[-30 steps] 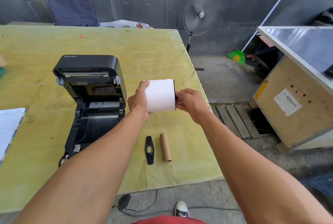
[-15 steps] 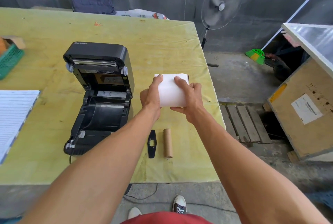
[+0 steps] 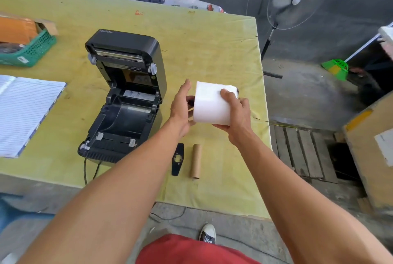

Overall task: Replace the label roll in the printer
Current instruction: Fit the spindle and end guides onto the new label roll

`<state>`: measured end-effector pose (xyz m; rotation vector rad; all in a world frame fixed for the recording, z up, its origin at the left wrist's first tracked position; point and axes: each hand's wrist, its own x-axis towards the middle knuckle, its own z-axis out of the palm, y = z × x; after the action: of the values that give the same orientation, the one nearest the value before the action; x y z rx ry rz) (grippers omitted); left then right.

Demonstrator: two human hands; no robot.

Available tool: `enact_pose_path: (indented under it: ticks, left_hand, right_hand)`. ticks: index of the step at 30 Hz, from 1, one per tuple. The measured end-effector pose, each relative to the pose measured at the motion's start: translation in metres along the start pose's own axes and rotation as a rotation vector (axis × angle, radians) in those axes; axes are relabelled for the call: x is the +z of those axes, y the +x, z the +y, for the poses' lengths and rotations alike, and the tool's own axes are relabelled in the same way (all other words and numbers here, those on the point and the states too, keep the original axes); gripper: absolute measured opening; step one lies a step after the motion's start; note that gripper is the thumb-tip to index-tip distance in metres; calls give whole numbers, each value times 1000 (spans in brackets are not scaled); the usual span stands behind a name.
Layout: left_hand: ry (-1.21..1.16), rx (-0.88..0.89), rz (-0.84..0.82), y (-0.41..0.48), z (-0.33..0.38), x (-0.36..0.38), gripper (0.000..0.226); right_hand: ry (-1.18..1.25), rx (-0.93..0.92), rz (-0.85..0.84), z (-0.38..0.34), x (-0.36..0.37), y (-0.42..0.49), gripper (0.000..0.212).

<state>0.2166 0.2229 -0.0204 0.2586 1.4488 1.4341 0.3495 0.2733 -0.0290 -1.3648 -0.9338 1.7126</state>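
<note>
A black label printer (image 3: 125, 95) stands on the yellow table (image 3: 204, 36) with its lid swung up and its paper bay bare. To its right I hold a white label roll (image 3: 212, 104) above the table. My right hand (image 3: 236, 115) grips the roll over its top and right end. My left hand (image 3: 180, 106) sits at the roll's left end, fingers stretched out against it. An empty brown cardboard core (image 3: 196, 161) and a flat black plastic holder piece (image 3: 178, 159) lie on the table below the roll.
A lined notebook (image 3: 23, 110) lies open at the left. A green basket (image 3: 32, 51) with an orange box stands at the far left. The table's right edge drops to the floor, where a standing fan (image 3: 295, 0) and a wooden crate (image 3: 370, 153) are.
My view tilted down and left. My right hand shifted from the roll's end onto its top. My left thumb came off the roll and the fingers straightened.
</note>
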Motion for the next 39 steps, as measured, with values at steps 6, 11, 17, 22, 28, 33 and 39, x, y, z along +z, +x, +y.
enact_pose_path:
  ticks: [6, 11, 17, 22, 28, 33, 39]
  left_hand:
    - [609, 16, 261, -2, -27, -29, 17]
    - [1343, -95, 66, -19, -68, -62, 64]
    - [1547, 25, 115, -24, -93, -61, 55]
    - [1451, -58, 75, -20, -87, -67, 27]
    - [777, 62, 156, -6, -46, -51, 14]
    - [355, 83, 76, 1, 0, -35, 17]
    - [379, 150, -96, -7, 26, -46, 16]
  right_hand:
    - [22, 25, -39, 4, -12, -1, 55]
    - [34, 38, -30, 3, -18, -1, 58]
    - [36, 47, 1, 5, -20, -7, 55]
    - [11, 48, 21, 8, -22, -13, 54]
    - [-6, 47, 43, 12, -16, -22, 56]
    - [2, 38, 65, 6, 1, -29, 70]
    - [-43, -17, 60, -4, 16, -34, 74]
